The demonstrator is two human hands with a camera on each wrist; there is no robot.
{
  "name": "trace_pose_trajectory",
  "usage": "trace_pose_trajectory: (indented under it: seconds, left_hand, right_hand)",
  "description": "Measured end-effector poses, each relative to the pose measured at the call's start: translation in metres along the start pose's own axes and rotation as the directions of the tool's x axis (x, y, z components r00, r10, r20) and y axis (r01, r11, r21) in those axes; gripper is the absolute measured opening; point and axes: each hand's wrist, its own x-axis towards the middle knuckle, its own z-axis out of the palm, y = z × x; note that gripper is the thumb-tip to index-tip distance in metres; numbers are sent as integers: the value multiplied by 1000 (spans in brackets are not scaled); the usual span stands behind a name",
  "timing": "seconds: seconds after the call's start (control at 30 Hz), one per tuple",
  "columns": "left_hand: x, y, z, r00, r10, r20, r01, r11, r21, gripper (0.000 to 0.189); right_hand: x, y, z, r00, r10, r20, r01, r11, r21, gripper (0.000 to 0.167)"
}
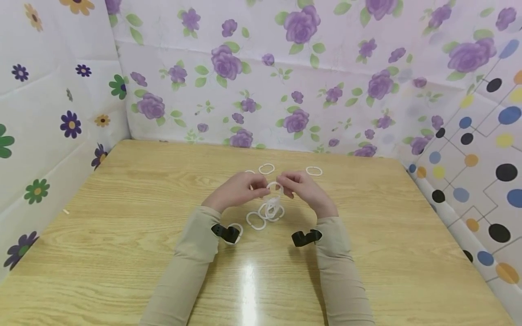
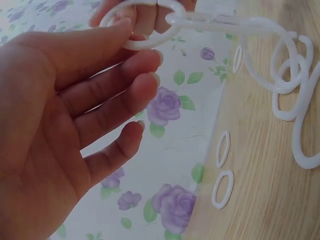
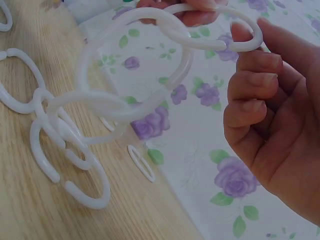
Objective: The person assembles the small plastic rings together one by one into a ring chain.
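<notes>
My left hand (image 1: pixel 240 190) and right hand (image 1: pixel 306 190) meet over the middle of the table, both at one white plastic oval ring (image 3: pixel 200 42) with a narrow split in its side. Left thumb and index finger pinch one end of it; the right thumb and index finger grip the other end. From this ring hangs a second ring (image 3: pixel 85 65), linked through it. Below, more split rings (image 1: pixel 250 222) hook together in a chain that trails down onto the wood between my forearms. The other fingers of each hand are bent and hold nothing.
Loose white rings lie on the table (image 1: pixel 122 253): one ring (image 1: pixel 267 164) beyond the hands, another ring (image 1: pixel 314 175) behind the right hand, and a ring (image 1: pixel 241 231) beside the left wrist camera. Flowered cloth (image 1: pixel 261 90) rises behind the table's back edge.
</notes>
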Motion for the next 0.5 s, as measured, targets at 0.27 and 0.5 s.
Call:
trace_pose_trajectory:
  seconds: [0.27,0.5]
  left_hand:
    - [-4,0,-5,976,-71,-207,69,997,-17,14]
    - [-5,2,-12,952,-77,-297,73,997,-24,16]
  right_hand:
    - [-3,7,-1,999,-35,-7,36,997,71,18]
    - [3,9,10,918,29,395,40,986,-164,16]
